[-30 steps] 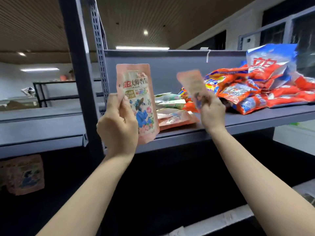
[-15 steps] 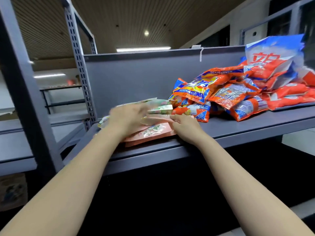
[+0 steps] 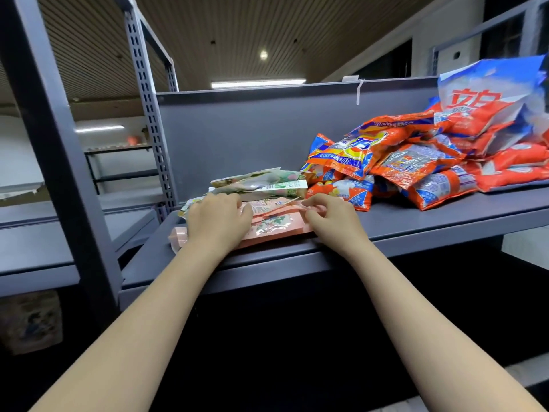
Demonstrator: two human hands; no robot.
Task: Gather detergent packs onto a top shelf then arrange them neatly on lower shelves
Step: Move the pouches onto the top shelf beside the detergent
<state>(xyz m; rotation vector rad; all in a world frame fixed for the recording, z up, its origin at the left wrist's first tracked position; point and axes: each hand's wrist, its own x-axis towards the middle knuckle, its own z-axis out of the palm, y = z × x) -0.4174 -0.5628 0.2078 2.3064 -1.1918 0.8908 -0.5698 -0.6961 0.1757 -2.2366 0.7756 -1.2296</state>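
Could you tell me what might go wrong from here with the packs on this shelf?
1. The pink packs lie near the front edge of the top shelf; a nudge from the left hand or right hand might tip one off.
2. The orange packs are heaped loosely, so they might slide if jostled.
3. The blue-and-white bag sits atop that heap and might topple.

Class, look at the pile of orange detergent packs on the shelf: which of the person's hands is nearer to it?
Right. The right hand rests just left of the orange detergent packs; the left hand lies farther left, on the pink packs.
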